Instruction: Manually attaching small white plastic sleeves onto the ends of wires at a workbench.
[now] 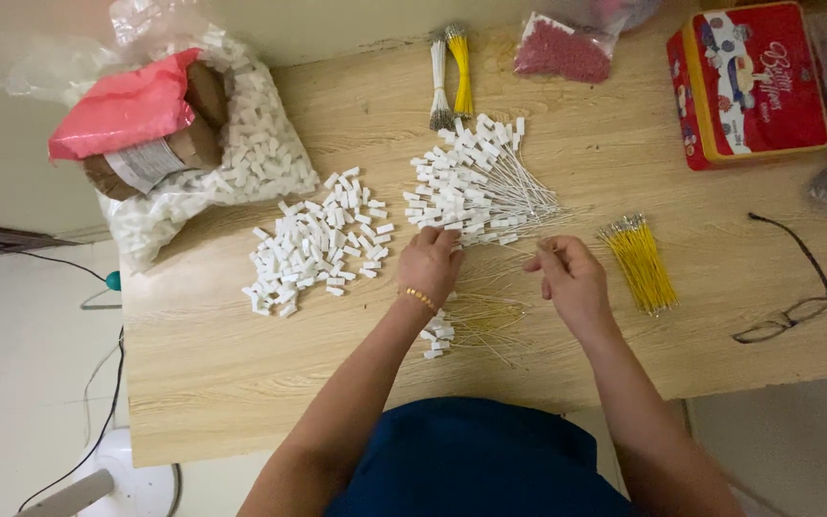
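Observation:
My left hand (430, 263) rests fingers-down at the near edge of a pile of white connectors with thin wires attached (476, 187), touching one of them. My right hand (571, 278) hovers just right of it, fingers pinched on a thin wire. A loose heap of small white plastic connectors (318, 239) lies to the left. A bundle of yellow wires (638, 263) lies to the right. More wired pieces (466, 325) sit under my wrists.
A clear bag of white connectors with a pink packet (174, 124) sits at the far left. White and yellow wire bundles (452, 77), a bag of red pieces (562, 48), a red tin (748, 81) and glasses (792, 282) lie on the wooden table (241, 383).

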